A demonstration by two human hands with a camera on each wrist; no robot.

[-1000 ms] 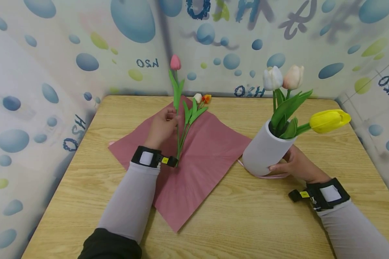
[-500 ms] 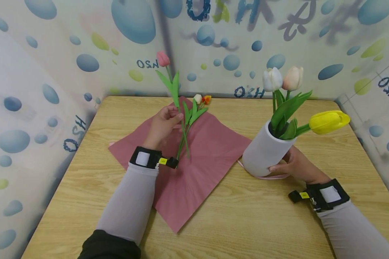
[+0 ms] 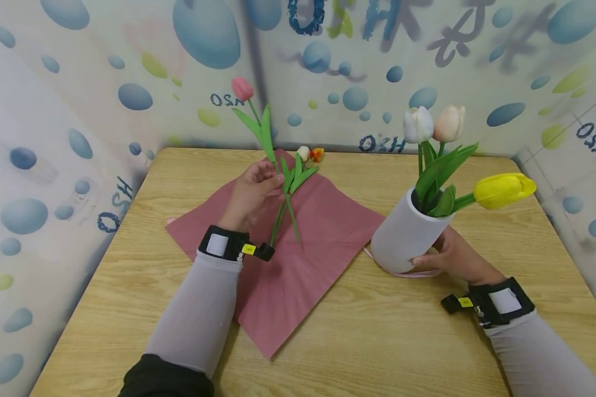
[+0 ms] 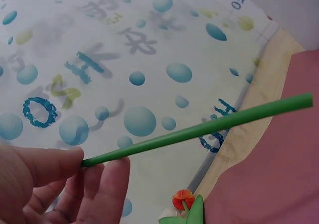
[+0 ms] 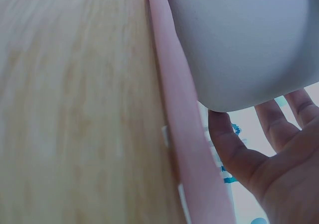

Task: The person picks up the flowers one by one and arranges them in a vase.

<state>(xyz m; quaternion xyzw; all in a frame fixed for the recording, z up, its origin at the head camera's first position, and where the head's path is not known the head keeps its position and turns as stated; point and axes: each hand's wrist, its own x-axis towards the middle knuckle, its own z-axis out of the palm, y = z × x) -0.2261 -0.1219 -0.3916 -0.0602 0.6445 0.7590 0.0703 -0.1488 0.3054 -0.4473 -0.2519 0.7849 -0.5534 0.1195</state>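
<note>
In the head view my left hand (image 3: 250, 193) pinches the green stem of a pink tulip (image 3: 242, 89) between thumb and fingers. The bloom leans left above the table's far edge, while the stem's cut end (image 4: 299, 103) shows large in the left wrist view. A white tulip (image 3: 303, 153) and an orange tulip (image 3: 318, 155) lie on the pink wrapping paper (image 3: 318, 253), partly behind the held stem. On the right, my right hand (image 3: 462, 256) grips a white vase (image 3: 404, 242) near its base, thumb in front, and the vase tilts right. Its other fingers are mostly hidden behind it.
The vase bears a white tulip (image 3: 418, 124), a pale peach tulip (image 3: 449, 123) and a yellow tulip (image 3: 505, 191) that leans out right. A pink ribbon (image 5: 184, 99) lies under the vase on the wooden table (image 3: 367, 342). A patterned wall backdrop (image 3: 357, 66) rises behind.
The pink tulip has tipped, its bloom moving left and its stem end swinging right over the paper. My right hand and the vase stay nearly still.
</note>
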